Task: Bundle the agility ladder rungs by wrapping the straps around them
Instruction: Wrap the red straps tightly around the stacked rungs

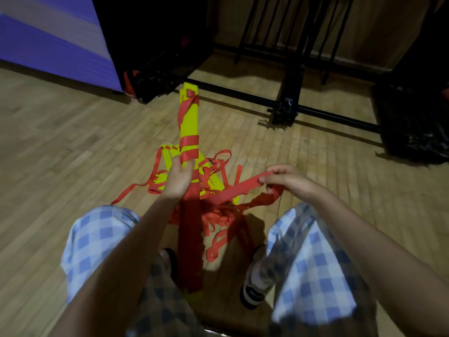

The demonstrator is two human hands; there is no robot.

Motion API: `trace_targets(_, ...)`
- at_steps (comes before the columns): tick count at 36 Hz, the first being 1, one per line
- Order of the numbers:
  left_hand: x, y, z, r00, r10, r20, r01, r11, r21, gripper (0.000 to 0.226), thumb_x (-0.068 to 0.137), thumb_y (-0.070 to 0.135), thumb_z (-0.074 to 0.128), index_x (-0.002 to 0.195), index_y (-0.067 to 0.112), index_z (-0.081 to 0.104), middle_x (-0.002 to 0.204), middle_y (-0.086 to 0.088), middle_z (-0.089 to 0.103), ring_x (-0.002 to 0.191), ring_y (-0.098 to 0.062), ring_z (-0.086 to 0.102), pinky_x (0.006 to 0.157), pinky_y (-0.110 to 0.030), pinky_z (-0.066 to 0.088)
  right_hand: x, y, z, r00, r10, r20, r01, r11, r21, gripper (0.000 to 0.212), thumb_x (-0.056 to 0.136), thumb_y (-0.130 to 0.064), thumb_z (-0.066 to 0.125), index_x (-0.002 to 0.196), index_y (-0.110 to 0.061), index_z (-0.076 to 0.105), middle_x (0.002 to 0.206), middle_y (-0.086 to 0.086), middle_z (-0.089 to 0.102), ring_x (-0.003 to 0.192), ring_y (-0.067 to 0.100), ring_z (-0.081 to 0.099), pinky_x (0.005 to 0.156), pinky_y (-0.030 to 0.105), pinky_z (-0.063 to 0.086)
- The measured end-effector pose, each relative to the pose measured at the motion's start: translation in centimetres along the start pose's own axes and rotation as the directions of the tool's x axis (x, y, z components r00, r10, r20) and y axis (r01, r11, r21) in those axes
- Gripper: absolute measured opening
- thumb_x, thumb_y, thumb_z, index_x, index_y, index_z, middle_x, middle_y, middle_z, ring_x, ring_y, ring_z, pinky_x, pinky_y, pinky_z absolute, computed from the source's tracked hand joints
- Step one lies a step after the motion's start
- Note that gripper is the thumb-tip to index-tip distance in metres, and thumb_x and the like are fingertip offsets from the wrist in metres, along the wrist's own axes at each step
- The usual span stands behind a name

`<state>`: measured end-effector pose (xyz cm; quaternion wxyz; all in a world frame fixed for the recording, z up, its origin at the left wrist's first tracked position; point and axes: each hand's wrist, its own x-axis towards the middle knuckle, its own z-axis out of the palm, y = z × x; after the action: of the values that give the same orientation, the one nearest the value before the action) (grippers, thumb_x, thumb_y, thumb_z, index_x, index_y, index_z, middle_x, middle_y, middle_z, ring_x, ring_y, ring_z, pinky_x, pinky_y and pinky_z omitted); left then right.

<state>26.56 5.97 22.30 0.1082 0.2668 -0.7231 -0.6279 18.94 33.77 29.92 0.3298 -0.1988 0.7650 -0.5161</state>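
I have the yellow rungs (189,120) stacked into 1 bundle that runs from between my knees toward the far black rack (286,103). A few red turns already cross it near my left hand (178,177), so I judge the wrapping barely begun: most of the red straps (218,215) lie loose and tangled on the wooden floor (73,142) just right of the bundle. My left fingers curl round the stack, gripping it. My right hand (283,180) pinches a flat strap, drawn taut to the right
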Motion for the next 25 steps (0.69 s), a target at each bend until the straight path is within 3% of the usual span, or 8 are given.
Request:
trace_targets(1,0.2,0.2,0.0,0.998,-0.068,0.001,0.068,0.995,-0.071,0.039,0.081,0.056,0.049,0.104,0.024,0.058,0.096,-0.02,0.066,0.093,-0.044,0.065,0.089,-0.058,0.051,-0.1,0.0,0.0,0.998,-0.018,-0.064,0.02,0.999,0.034,0.009,0.089,-0.011,0.066,0.081,-0.005,0.064,0.06,0.005,0.057,0.05,0.009,0.054,0.051,0.02,0.046)
trace_targets(5,-1.2,2.3,1.4,0.978,-0.192,0.076,0.207,0.906,-0.369,0.039,0.1,0.027,0.027,0.076,0.018,0.056,0.058,0.001,0.063,0.052,-0.015,0.059,0.055,-0.022,0.051,-0.1,0.1,0.6,0.939,-0.084,-0.334,0.102,0.994,0.037,0.016,0.091,-0.008,0.063,0.079,-0.005,0.054,0.055,-0.001,0.047,0.044,0.005,0.043,0.045,0.017,0.035)
trace_targets(8,-1.6,2.1,2.2,0.978,-0.197,0.063,0.205,0.873,-0.442,0.036,0.1,0.022,0.029,0.08,0.017,0.058,0.063,-0.002,0.064,0.061,-0.019,0.059,0.065,-0.029,0.052,-0.1,0.1,1.2,0.887,-0.119,-0.446,0.105,0.993,-0.057,0.017,0.092,-0.014,0.063,0.08,-0.006,0.055,0.061,0.004,0.048,0.047,0.006,0.043,0.045,0.016,0.035)
trace_targets(11,-1.1,1.7,2.5,0.987,-0.157,0.041,0.158,0.868,-0.472,0.023,0.097,0.01,0.039,0.105,0.005,0.06,0.099,-0.02,0.063,0.086,-0.032,0.063,0.086,-0.048,0.053,-0.2,0.0,1.8,0.856,-0.112,-0.504,0.107,0.993,-0.039,0.023,0.092,-0.015,0.064,0.073,-0.011,0.051,0.058,-0.001,0.054,0.045,0.003,0.051,0.044,0.016,0.041)
trace_targets(15,-1.6,1.3,2.6,0.986,-0.156,0.064,0.167,0.849,-0.501,0.037,0.097,0.018,0.056,0.131,0.003,0.051,0.133,-0.019,0.052,0.109,-0.032,0.063,0.087,-0.046,0.057,-0.6,-0.5,2.5,0.864,-0.056,-0.5,0.095,0.994,0.053,0.021,0.092,-0.017,0.065,0.075,-0.011,0.054,0.054,-0.002,0.056,0.041,0.005,0.051,0.042,0.019,0.041)
trace_targets(19,-2.3,1.6,2.4,0.973,-0.18,0.144,0.228,0.842,-0.488,0.059,0.083,0.024,0.076,0.129,-0.004,0.053,0.117,-0.028,0.064,0.096,-0.032,0.066,0.081,-0.042,0.059,-0.9,-1.0,3.0,0.909,0.003,-0.416,0.101,0.969,0.226,0.019,0.092,-0.015,0.065,0.077,-0.009,0.055,0.048,0.0,0.053,0.032,0.008,0.042,0.037,0.018,0.035)
trace_targets(22,-2.7,1.8,2.8,0.964,-0.177,0.197,0.253,0.836,-0.488,0.021,0.091,0.02,0.066,0.105,0.004,0.064,0.086,-0.012,0.071,0.069,-0.018,0.07,0.068,-0.03,0.06,-0.9,-1.4,3.7,0.935,0.003,-0.356,0.131,0.927,0.352,0.019,0.092,-0.012,0.063,0.074,-0.011,0.055,0.052,0.003,0.054,0.034,0.008,0.041,0.038,0.017,0.035)
trace_targets(25,-2.8,1.6,3.4,0.948,-0.225,0.224,0.307,0.829,-0.468,0.015,0.094,0.026,0.061,0.099,0.012,0.058,0.073,-0.006,0.062,0.057,-0.017,0.065,0.054,-0.028,0.057,-0.8,-1.7,3.9,0.943,0.004,-0.332,0.147,0.892,0.428,0.02,0.091,-0.012,0.063,0.074,-0.012,0.053,0.056,0.006,0.05,0.037,0.011,0.038,0.037,0.019,0.033)
